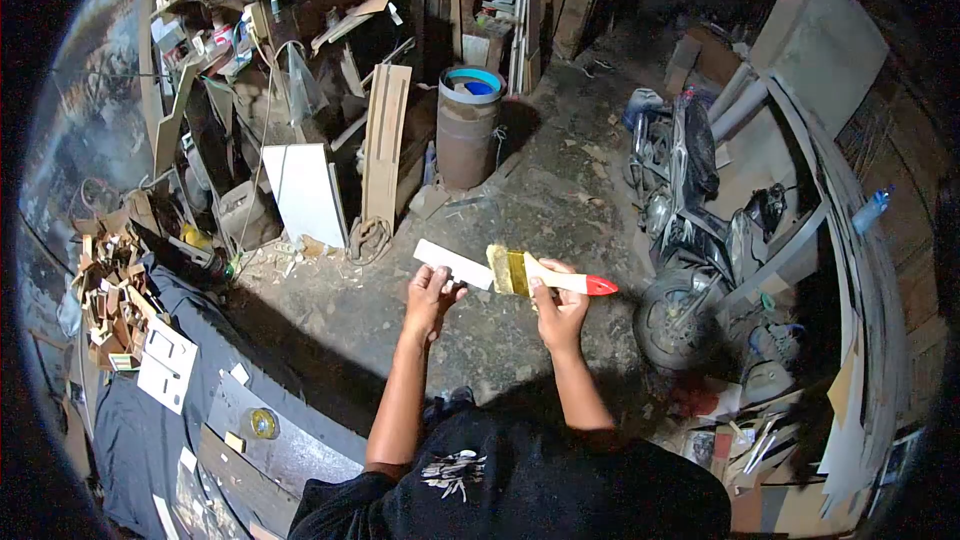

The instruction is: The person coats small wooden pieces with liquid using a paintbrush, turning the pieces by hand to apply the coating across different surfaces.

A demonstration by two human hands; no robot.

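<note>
Between the fingers and thumb of my left hand (pixel 431 300) is a flat white strip (pixel 455 265), held over the floor. My right hand (pixel 560 313) grips a wide paintbrush (pixel 550 276) by its pale handle, which ends in a red tip on the right. The brush has a yellowish metal band and light bristles that point left. Those bristles meet or overlap the right end of the strip; whether they touch it I cannot tell.
A cloth-covered bench (pixel 215 340) at the left bears wood scraps (pixel 115 290) and a jar (pixel 262 424). Ahead stand a barrel (pixel 467 145), a white panel (pixel 303 195) and a wooden board (pixel 383 150). A motorcycle (pixel 690 230) is at the right.
</note>
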